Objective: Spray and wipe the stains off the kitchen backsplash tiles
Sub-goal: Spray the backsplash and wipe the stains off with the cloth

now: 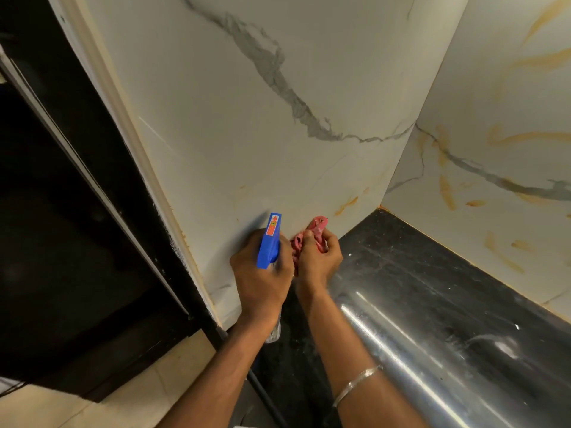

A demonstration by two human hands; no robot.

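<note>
My left hand (261,273) grips a spray bottle with a blue trigger head (269,242), its nozzle pointing at the foot of the white marble-look backsplash tile (247,134). Just to its right, my right hand (318,257) holds a bunched pink cloth (315,227) against the bottom of the same tile, where it meets the counter. Orange-brown stains (347,205) streak that tile just right of the cloth. More orange stains (448,193) mark the adjoining tile wall on the right.
A black speckled countertop (432,273) fills the corner. On it lies a shiny metal cylinder (411,350) under my right forearm. A dark opening with a pale frame (123,125) borders the tile on the left. Beige floor (123,396) shows below.
</note>
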